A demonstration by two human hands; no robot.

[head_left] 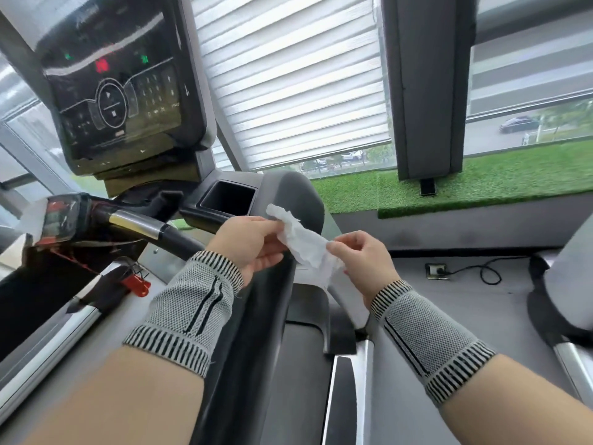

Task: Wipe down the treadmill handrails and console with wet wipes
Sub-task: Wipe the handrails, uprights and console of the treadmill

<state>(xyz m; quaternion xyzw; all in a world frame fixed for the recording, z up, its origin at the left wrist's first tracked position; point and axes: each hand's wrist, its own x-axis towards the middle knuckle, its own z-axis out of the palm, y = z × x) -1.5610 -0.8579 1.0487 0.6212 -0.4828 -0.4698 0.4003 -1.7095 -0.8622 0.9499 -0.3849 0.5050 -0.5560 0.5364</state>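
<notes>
A crumpled white wet wipe (303, 242) is stretched between both hands in the middle of the view. My left hand (248, 244) pinches its upper end, and my right hand (362, 261) pinches its lower end. Both wrists wear grey knitted bands. Below the hands runs the treadmill's dark grey right handrail (256, 316), which curves up to a rounded top. The black console (112, 88) with lit red and green symbols stands at the upper left. A chrome and black grip bar (141, 224) crosses under it.
A cup holder recess (229, 197) sits beside the console. A red safety clip (138, 284) lies on the left tray. White blinds (288, 75), a grey pillar (426, 85) and green artificial turf (465, 187) fill the right. A floor socket with a cable (436, 271) and another treadmill (568, 284) lie beyond.
</notes>
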